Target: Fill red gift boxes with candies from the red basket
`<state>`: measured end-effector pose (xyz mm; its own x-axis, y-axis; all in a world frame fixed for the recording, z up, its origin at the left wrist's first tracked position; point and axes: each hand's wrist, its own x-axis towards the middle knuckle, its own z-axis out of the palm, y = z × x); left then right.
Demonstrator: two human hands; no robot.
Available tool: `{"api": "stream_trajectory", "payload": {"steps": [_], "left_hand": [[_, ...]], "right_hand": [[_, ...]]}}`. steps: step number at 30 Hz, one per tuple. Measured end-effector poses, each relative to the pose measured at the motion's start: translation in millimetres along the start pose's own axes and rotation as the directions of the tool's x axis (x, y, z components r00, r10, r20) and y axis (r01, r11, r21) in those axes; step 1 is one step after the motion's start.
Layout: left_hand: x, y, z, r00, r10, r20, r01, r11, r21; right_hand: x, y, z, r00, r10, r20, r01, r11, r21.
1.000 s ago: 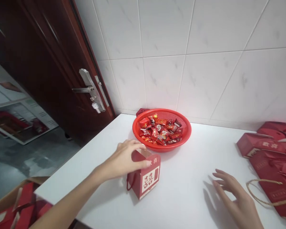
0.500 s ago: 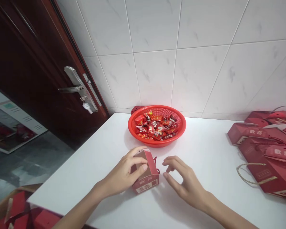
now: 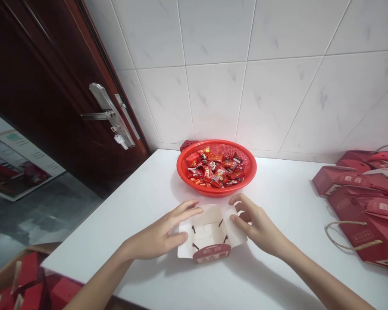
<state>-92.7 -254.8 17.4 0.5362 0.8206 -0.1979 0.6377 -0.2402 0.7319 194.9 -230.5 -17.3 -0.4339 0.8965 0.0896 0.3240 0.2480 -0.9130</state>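
A small red gift box (image 3: 212,254) stands on the white table with its top flaps folded outward, baring the white inside and dark slots near its corners. Over the left flap my left hand (image 3: 163,230) lies with fingers stretched out and the thumb apart, touching the flap. At the right flap is my right hand (image 3: 257,224), its thumb on the white card and its bent fingers spread from the thumb. Neither hand is closed round the box. Behind the box sits a red plastic basket (image 3: 183,170) of wrapped candies (image 3: 215,170).
Several red gift boxes (image 3: 358,228) with cord handles are piled on the right of the table (image 3: 142,181). At lower left, a carton holds more red boxes (image 3: 32,275). A tiled wall (image 3: 216,99) borders the back; a dark door (image 3: 61,94) with keys stands left.
The box's flaps have come apart and now lie outward, showing the inside. My right hand has moved left and up onto the right flap; my left hand stays at the left side.
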Motion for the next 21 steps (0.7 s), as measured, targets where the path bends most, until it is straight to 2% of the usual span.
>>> {"api": "stream_trajectory", "payload": {"steps": [5,8,11,13,16,21], "left_hand": [[11,-8,-3.3,0.997,0.06,0.052,-0.052,0.989,-0.136],[26,-15,2.9,0.996,0.081,0.048,-0.063,0.95,-0.305],[39,-25,10.8,0.994,0.041,0.102,0.017,0.858,-0.514],[44,-30,14.3,0.989,0.024,0.149,0.07,0.804,-0.591],[48,-29,14.6,0.988,0.055,0.147,0.04,0.816,-0.576],[50,-10,4.4,0.992,0.105,0.074,-0.076,0.944,-0.32]], "right_hand": [[-8,8,-7,0.999,0.03,-0.021,-0.027,0.99,0.139],[-11,11,-13,0.997,0.046,-0.069,-0.036,0.99,0.137],[-15,17,-20,0.996,0.069,-0.06,-0.063,0.994,0.085],[-17,20,-25,0.997,0.063,-0.044,-0.061,0.997,0.057],[-15,17,-32,0.999,0.013,-0.034,-0.012,1.0,0.02],[1,-2,-51,0.994,-0.071,-0.089,0.066,0.996,-0.056]]}}
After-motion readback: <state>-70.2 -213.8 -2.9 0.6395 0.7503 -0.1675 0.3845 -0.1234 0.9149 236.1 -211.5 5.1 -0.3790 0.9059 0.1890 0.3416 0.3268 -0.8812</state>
